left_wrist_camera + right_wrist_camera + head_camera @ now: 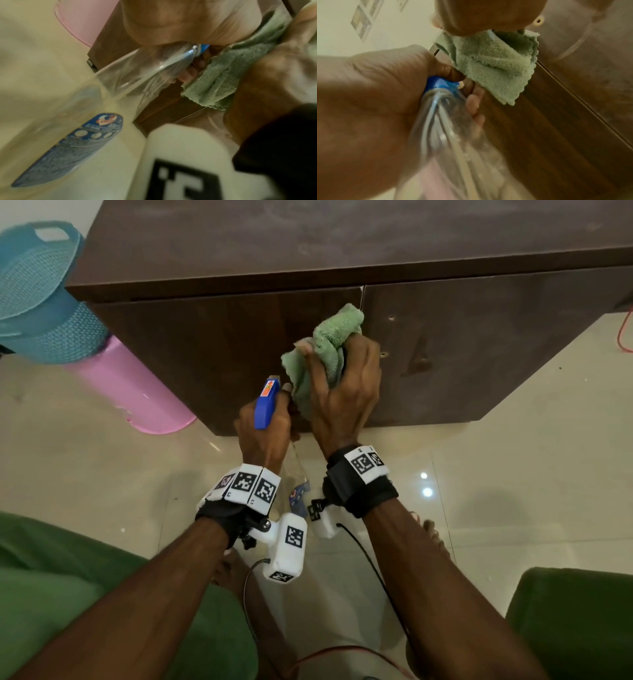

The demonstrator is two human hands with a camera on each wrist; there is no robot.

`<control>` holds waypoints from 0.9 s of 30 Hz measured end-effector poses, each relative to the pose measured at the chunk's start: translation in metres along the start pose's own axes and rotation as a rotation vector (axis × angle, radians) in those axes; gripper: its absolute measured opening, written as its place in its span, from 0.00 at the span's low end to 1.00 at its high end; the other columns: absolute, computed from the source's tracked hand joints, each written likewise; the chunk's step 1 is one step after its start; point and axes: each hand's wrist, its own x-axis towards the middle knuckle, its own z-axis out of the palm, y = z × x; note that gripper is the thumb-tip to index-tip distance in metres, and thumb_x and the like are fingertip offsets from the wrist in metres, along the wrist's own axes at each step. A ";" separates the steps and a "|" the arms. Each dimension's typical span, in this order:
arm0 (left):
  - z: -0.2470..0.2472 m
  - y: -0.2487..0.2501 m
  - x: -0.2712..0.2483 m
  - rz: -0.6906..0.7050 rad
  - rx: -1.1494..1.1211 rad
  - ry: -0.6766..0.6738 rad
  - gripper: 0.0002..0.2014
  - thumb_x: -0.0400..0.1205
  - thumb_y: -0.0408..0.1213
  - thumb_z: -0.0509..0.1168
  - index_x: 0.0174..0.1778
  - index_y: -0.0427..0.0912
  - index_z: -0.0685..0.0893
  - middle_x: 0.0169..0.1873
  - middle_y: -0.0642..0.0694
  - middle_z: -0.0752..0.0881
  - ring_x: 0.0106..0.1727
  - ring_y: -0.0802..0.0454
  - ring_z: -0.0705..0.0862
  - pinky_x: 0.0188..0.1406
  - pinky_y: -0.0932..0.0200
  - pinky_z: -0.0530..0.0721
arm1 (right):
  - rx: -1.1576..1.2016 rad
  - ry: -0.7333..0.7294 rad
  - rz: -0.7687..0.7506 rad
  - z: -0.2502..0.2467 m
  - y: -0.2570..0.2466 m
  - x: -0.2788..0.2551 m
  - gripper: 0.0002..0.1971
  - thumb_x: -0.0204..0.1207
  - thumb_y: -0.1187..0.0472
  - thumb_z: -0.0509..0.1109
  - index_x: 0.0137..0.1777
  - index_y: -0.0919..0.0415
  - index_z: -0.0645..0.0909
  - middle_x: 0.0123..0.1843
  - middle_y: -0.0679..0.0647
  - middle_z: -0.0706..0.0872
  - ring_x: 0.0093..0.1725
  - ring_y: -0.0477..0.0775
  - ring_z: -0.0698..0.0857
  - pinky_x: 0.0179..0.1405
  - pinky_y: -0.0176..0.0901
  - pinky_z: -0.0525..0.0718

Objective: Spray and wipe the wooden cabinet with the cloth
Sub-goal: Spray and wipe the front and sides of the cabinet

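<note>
The dark wooden cabinet (445,347) stands on the floor in front of me, its two doors facing me. My left hand (270,422) grips the neck of a clear spray bottle (267,402) with a blue head, nozzle pointing at the left door. The bottle's body (137,70) hangs down below the hand and carries a blue label. My right hand (342,378) grips a bunched green cloth (329,340) against the cabinet front near the seam between the doors. In the right wrist view the cloth (496,63) hangs just beside the left hand (368,101) and the bottle (450,121).
A blue mesh basket (37,292) sits on an upturned pink bucket (137,392) left of the cabinet. A glossy tiled floor (513,474) lies all round. A red cable (625,333) runs at the far right. Black and red wires trail near my feet.
</note>
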 end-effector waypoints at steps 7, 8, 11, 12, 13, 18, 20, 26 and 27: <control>-0.001 -0.011 0.003 -0.035 -0.002 -0.002 0.14 0.86 0.44 0.67 0.42 0.38 0.88 0.32 0.46 0.88 0.25 0.54 0.84 0.23 0.62 0.82 | -0.191 0.084 -0.026 0.016 0.008 0.005 0.21 0.67 0.61 0.79 0.57 0.72 0.83 0.48 0.62 0.88 0.46 0.60 0.88 0.47 0.52 0.80; -0.002 -0.013 0.002 -0.038 0.006 0.002 0.13 0.86 0.44 0.67 0.42 0.38 0.87 0.32 0.46 0.88 0.24 0.54 0.83 0.23 0.62 0.81 | -0.197 0.075 -0.042 0.015 0.011 0.004 0.20 0.67 0.62 0.79 0.57 0.72 0.84 0.47 0.62 0.88 0.45 0.60 0.88 0.47 0.52 0.79; -0.003 -0.012 0.001 -0.040 0.014 0.018 0.13 0.86 0.43 0.67 0.38 0.42 0.86 0.32 0.47 0.88 0.21 0.53 0.82 0.24 0.60 0.83 | -0.207 0.074 -0.038 0.013 0.013 -0.002 0.19 0.69 0.60 0.78 0.56 0.72 0.84 0.47 0.61 0.89 0.43 0.58 0.88 0.49 0.51 0.77; -0.004 -0.011 0.002 -0.045 0.013 0.021 0.13 0.86 0.44 0.67 0.38 0.42 0.86 0.31 0.47 0.88 0.21 0.54 0.82 0.24 0.59 0.83 | -0.193 0.083 -0.016 0.013 0.012 -0.003 0.19 0.70 0.60 0.78 0.56 0.72 0.84 0.47 0.60 0.89 0.43 0.58 0.88 0.49 0.50 0.76; -0.004 -0.009 0.003 -0.046 0.006 0.018 0.13 0.86 0.44 0.67 0.38 0.41 0.86 0.31 0.47 0.87 0.22 0.54 0.82 0.24 0.59 0.83 | -0.173 0.097 0.010 0.012 0.008 -0.002 0.18 0.70 0.60 0.77 0.55 0.71 0.84 0.46 0.59 0.89 0.42 0.57 0.88 0.50 0.49 0.75; -0.002 -0.006 0.004 -0.018 -0.014 -0.032 0.14 0.87 0.44 0.66 0.41 0.38 0.86 0.31 0.44 0.87 0.27 0.51 0.84 0.26 0.60 0.82 | 0.028 0.158 0.284 0.007 -0.012 0.010 0.19 0.65 0.61 0.84 0.54 0.64 0.83 0.42 0.46 0.87 0.40 0.31 0.75 0.51 0.54 0.83; -0.001 -0.005 0.004 -0.008 -0.028 -0.040 0.13 0.87 0.43 0.66 0.41 0.41 0.85 0.31 0.45 0.86 0.27 0.53 0.84 0.26 0.61 0.82 | 0.103 0.139 0.353 0.005 -0.016 0.014 0.22 0.66 0.57 0.84 0.56 0.63 0.81 0.43 0.41 0.84 0.43 0.36 0.81 0.55 0.61 0.85; 0.002 -0.006 0.012 -0.045 -0.043 -0.061 0.12 0.87 0.43 0.66 0.46 0.38 0.86 0.32 0.46 0.87 0.28 0.56 0.86 0.25 0.61 0.83 | 0.058 0.001 0.150 -0.001 0.001 0.010 0.24 0.67 0.60 0.82 0.61 0.67 0.79 0.52 0.54 0.88 0.50 0.52 0.87 0.58 0.55 0.82; 0.003 -0.008 0.013 -0.042 -0.032 -0.063 0.11 0.87 0.43 0.66 0.44 0.40 0.86 0.32 0.47 0.87 0.27 0.56 0.86 0.25 0.61 0.83 | 0.010 -0.016 0.077 0.000 0.006 0.010 0.23 0.68 0.61 0.80 0.60 0.68 0.80 0.51 0.57 0.88 0.49 0.54 0.87 0.57 0.52 0.81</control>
